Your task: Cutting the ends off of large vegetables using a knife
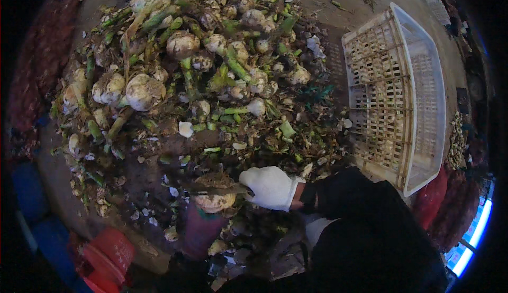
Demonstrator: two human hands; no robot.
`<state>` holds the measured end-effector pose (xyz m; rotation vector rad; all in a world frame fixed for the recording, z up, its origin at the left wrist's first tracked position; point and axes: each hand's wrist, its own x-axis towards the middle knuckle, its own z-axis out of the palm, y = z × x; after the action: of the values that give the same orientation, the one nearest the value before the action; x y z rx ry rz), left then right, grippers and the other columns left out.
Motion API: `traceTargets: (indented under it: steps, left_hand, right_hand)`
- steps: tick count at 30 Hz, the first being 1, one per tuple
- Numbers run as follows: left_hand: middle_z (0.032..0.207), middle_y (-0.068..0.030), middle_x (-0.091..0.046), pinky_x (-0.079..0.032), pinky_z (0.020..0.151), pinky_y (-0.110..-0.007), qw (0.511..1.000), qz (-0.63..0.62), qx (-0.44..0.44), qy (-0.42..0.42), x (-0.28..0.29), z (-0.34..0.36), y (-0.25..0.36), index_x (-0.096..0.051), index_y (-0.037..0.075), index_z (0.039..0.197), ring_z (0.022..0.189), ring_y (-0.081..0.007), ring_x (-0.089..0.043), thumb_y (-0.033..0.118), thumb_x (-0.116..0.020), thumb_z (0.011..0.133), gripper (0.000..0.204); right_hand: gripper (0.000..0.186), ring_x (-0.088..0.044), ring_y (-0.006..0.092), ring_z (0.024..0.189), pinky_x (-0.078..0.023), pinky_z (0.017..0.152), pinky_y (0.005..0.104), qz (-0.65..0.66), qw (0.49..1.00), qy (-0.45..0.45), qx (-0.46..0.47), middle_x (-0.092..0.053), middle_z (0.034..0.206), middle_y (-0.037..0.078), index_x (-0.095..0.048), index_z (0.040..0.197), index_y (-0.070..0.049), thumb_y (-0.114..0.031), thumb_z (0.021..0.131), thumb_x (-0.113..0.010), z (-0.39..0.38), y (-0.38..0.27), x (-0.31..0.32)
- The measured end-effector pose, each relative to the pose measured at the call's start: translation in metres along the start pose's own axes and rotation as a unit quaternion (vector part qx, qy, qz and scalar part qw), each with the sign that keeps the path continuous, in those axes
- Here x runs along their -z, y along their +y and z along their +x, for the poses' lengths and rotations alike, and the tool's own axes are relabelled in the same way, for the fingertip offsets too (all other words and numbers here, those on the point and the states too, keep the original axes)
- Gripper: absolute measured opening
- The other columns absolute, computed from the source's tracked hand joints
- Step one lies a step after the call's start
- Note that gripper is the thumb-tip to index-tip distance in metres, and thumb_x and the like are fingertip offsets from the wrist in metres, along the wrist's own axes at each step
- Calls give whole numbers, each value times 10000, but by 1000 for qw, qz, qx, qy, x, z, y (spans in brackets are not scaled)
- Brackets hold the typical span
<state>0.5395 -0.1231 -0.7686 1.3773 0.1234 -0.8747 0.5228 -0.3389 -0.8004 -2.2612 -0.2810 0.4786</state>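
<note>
My right hand (pixel 270 188), in a white glove, is closed around a knife (pixel 227 191) whose handle is hidden in the fist. Its blade points left and lies across a large pale bulb (pixel 216 204), just below a brown mat of roots (pixel 214 180) on top. My left hand (pixel 201 232), in a dark reddish glove, holds that bulb from below and is partly blurred, with its fingers mostly hidden. Ahead lies a big heap of soiled bulbs (pixel 145 92) with thick green stems.
A white slatted plastic crate (pixel 378 92) rests on its side at the right. A red plastic container (pixel 108 256) is at the lower left, near blue containers (pixel 32 192). Cut stem pieces and loose white scales (pixel 186 129) litter the floor. Dark red sacks (pixel 45 55) lie far left.
</note>
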Motion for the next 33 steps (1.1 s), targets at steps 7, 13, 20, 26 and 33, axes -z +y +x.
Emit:
traceTargets:
  steps: [7, 13, 20, 26, 33]
  left_hand:
    - [1262, -126, -543, -462, 990, -366, 998, 46, -3, 36, 16, -5, -37, -378, 12, 1321, 1150, -213, -554, 32, -759, 747, 689]
    - [1095, -119, -630, -526, 827, -396, 990, -17, -132, -38, 5, 10, -13, -594, 34, 1097, 1007, -190, -615, 84, -743, 745, 386]
    - [1136, -117, -599, -493, 895, -393, 995, 42, -83, -45, 11, 6, 3, -546, 22, 1151, 1052, -206, -592, 129, -798, 689, 537]
    - [1197, -129, -553, -454, 969, -389, 961, 248, -114, -31, 38, -2, 3, -462, -6, 1225, 1107, -229, -560, 178, -875, 612, 761]
    - [1202, -137, -570, -480, 955, -371, 996, 82, -5, 15, 17, -3, 9, -434, -18, 1247, 1099, -218, -583, 101, -856, 629, 758]
  right_hand:
    - [247, -613, 358, 766, -496, 659, 445, 19, 999, 15, 33, -588, 804, 143, -588, 901, -72, -227, 737, -688, 9, 15, -8]
    - [242, -616, 370, 793, -497, 683, 451, -33, 999, -14, -18, -610, 832, 168, -595, 930, -58, -234, 773, -649, 18, 24, -10]
    - [246, -609, 412, 799, -493, 712, 473, 23, 993, 16, -117, -631, 837, 200, -583, 919, -42, -266, 823, -616, -1, 43, 12]
    - [221, -594, 357, 712, -478, 634, 463, 81, 995, 53, 35, -568, 765, 132, -549, 841, -81, -276, 808, -649, 4, -9, 20]
    - [252, -600, 333, 728, -483, 611, 429, 33, 997, 37, 60, -570, 802, 114, -583, 863, -76, -203, 686, -711, -1, -20, 27]
